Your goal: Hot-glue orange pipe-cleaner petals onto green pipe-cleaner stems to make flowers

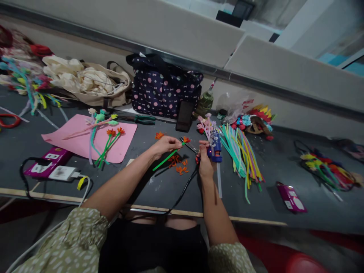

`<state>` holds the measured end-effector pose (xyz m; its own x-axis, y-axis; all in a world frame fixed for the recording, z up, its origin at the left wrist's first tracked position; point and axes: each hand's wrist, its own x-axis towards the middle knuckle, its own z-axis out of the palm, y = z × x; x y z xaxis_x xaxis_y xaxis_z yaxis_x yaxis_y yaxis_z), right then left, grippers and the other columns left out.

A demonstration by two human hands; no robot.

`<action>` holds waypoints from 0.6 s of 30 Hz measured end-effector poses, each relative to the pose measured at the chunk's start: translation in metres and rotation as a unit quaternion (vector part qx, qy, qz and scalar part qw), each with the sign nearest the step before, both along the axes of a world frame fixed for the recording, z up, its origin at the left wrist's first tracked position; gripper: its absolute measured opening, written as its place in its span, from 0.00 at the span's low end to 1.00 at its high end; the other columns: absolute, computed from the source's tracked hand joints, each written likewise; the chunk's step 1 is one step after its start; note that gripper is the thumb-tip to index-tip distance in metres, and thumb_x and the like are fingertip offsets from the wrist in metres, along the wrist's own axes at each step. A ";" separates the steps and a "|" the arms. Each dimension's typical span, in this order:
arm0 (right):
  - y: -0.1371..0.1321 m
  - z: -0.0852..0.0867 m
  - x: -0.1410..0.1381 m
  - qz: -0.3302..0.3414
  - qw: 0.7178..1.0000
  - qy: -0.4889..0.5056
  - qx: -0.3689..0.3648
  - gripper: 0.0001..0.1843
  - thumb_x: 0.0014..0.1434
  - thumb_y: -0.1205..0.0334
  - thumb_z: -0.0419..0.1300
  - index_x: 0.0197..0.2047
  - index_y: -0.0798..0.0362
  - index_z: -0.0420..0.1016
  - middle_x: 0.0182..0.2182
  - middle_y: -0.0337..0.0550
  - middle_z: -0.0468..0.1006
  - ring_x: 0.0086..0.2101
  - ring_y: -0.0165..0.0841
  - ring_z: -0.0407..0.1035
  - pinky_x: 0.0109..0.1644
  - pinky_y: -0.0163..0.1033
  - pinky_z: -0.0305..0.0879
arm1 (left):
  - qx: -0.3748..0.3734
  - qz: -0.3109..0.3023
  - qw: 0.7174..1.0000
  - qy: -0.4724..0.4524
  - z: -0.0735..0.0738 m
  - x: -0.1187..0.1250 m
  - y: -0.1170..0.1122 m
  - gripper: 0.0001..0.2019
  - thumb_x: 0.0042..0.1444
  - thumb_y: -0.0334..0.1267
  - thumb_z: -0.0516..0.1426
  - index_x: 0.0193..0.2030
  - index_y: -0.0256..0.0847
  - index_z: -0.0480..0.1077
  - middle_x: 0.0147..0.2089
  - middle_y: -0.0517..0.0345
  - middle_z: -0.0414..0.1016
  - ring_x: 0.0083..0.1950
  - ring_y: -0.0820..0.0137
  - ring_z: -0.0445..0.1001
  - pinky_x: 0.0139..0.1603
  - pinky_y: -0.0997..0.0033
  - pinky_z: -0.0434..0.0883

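My left hand [167, 147] pinches a green pipe-cleaner stem [165, 160] with a small orange flower head [186, 140] at its top. My right hand [205, 161] is closed around the red handles of a pair of scissors [190, 146]. The blades point left and reach close to the flower head; I cannot tell whether they touch it. Just right of that hand is a blue glue gun [216, 148] with a clear glue stick [219, 180] jutting from it. Loose orange petal pieces [182, 169] lie on the table below the flower.
Finished orange flowers [109, 142] lie on a pink sheet [122, 149] at left. Bundled pipe cleaners [241, 151] spread at right. A dark patterned bag [167, 91], a phone [184, 115] and pliers [145, 120] are behind. A black cable [184, 189] crosses the table's front edge.
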<state>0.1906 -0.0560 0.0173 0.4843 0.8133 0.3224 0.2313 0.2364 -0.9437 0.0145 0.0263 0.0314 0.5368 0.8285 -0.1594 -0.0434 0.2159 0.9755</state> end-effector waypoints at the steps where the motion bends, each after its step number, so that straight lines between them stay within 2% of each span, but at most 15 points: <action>1: 0.001 -0.001 0.000 -0.008 1.000 0.019 0.003 0.20 0.59 0.41 0.60 0.43 0.50 0.72 0.40 0.40 0.77 0.26 0.27 0.64 0.31 0.36 0.63 | -0.004 0.019 1.000 -0.005 -0.001 0.000 0.001 0.18 0.38 0.48 0.71 0.27 0.35 0.77 0.25 0.58 0.73 0.25 0.78 0.62 0.26 0.76 0.54; 3: 0.002 -0.002 -0.001 -0.005 0.999 0.043 -0.001 0.20 0.58 0.41 0.61 0.41 0.50 0.73 0.33 0.37 0.76 0.24 0.27 0.64 0.31 0.35 0.63 | -0.009 0.055 0.998 -0.021 -0.001 -0.001 0.003 0.19 0.37 0.48 0.72 0.28 0.35 0.77 0.25 0.57 0.74 0.25 0.78 0.64 0.25 0.77 0.55; 6: 0.003 -0.002 -0.005 0.029 0.999 0.037 -0.020 0.21 0.58 0.39 0.61 0.39 0.50 0.75 0.26 0.35 0.74 0.25 0.29 0.68 0.35 0.36 0.66 | -0.001 0.099 0.994 -0.050 -0.001 -0.002 0.004 0.20 0.36 0.49 0.72 0.30 0.36 0.77 0.26 0.59 0.74 0.25 0.78 0.64 0.25 0.77 0.57; 8: 0.003 -0.003 -0.007 0.046 0.998 0.042 -0.028 0.22 0.57 0.38 0.61 0.38 0.49 0.74 0.28 0.36 0.76 0.25 0.29 0.71 0.36 0.37 0.69 | 0.016 0.128 0.989 -0.067 0.001 -0.003 0.004 0.20 0.37 0.49 0.72 0.30 0.37 0.76 0.25 0.61 0.71 0.24 0.79 0.62 0.26 0.77 0.58; 11: 0.005 -0.007 -0.009 0.065 0.994 0.071 -0.045 0.25 0.54 0.35 0.62 0.41 0.49 0.71 0.32 0.38 0.79 0.21 0.28 0.70 0.30 0.37 0.68 | 0.055 0.169 0.980 -0.087 0.004 -0.006 0.005 0.19 0.40 0.51 0.70 0.30 0.37 0.75 0.23 0.64 0.68 0.24 0.79 0.61 0.27 0.76 0.60; 15: 0.004 -0.007 -0.010 0.087 0.992 0.058 -0.064 0.24 0.55 0.37 0.63 0.40 0.49 0.68 0.29 0.37 0.78 0.17 0.25 0.63 0.22 0.33 0.60 | 0.097 0.209 0.969 -0.093 0.006 -0.008 0.006 0.20 0.41 0.53 0.69 0.30 0.37 0.75 0.24 0.64 0.68 0.24 0.78 0.61 0.27 0.76 0.61; 18: 0.000 -0.002 -0.013 0.091 0.994 0.017 -0.050 0.20 0.56 0.42 0.64 0.39 0.48 0.67 0.26 0.32 0.75 0.18 0.25 0.61 0.22 0.33 0.59 | 0.097 0.214 0.967 -0.099 0.007 -0.009 0.007 0.21 0.41 0.55 0.69 0.30 0.37 0.75 0.24 0.63 0.68 0.24 0.78 0.60 0.26 0.76 0.60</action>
